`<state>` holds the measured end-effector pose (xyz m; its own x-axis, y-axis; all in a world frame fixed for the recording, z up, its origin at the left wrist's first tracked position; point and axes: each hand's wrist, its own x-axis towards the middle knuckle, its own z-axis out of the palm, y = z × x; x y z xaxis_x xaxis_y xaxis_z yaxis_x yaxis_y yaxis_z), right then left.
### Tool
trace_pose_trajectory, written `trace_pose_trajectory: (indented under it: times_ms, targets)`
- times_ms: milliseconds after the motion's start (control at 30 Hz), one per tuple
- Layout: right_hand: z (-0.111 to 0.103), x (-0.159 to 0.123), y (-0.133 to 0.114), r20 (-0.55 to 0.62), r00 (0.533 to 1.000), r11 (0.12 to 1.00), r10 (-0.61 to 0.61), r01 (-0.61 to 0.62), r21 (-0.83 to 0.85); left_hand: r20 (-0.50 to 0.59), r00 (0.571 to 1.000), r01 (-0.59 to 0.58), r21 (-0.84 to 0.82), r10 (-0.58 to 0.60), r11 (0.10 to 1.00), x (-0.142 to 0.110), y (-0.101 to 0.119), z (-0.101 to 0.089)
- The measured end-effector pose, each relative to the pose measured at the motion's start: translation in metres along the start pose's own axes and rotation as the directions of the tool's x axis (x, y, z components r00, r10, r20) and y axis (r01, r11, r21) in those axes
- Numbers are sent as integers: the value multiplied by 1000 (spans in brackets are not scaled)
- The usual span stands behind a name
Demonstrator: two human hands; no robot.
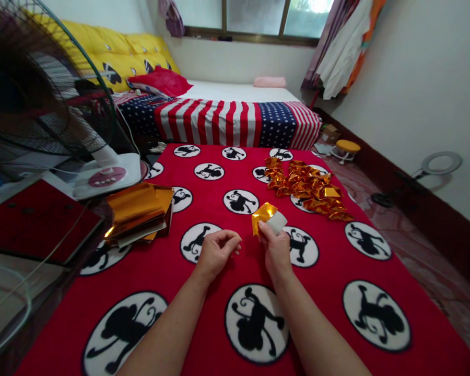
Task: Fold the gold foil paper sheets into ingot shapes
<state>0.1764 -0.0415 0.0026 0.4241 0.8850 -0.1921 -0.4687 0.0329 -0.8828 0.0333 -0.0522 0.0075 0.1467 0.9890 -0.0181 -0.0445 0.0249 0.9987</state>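
My right hand (276, 248) grips a partly folded piece of gold foil paper (265, 213) between thumb and fingers, its pale underside showing on the right. Just to the left, my left hand (219, 252) is closed, thumb against fingertips, with nothing visible in it and apart from the paper. A stack of flat gold foil paper sheets (135, 209) lies at the left edge of the cloth. Several folded gold foil pieces (297, 180) are spread in a cluster at the far right.
A red cloth (317, 313) with black monkey figures covers the surface before me. An electric fan (107, 172) stands at the left, beside a dark red box (39, 219). Behind are a bed (227, 122), a yellow stool (348, 147) and a ring light (441, 163).
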Motion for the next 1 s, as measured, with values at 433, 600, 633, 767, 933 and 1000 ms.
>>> trace_pose_trajectory:
  times_ms: [433,600,633,767,933,1000]
  targets:
    - [6,-17,8,142,987,972,-75,104,-211,28,998,-55,191,51,980,5,-5,10]
    - [5,-19,8,138,988,981,-75,98,-167,86,996,18,78,-25,997,5,-4,8]
    - [5,-19,7,137,987,981,-78,100,-164,117,992,36,55,-42,998,5,-4,7]
    - [4,-18,7,119,988,976,-94,115,-185,126,990,63,28,-66,998,4,-6,5]
    - [4,-18,10,127,986,970,-106,131,-203,-24,999,-20,63,21,998,5,-8,11]
    - [4,-18,11,126,985,966,-119,144,-216,-77,996,-40,24,42,999,7,-10,14]
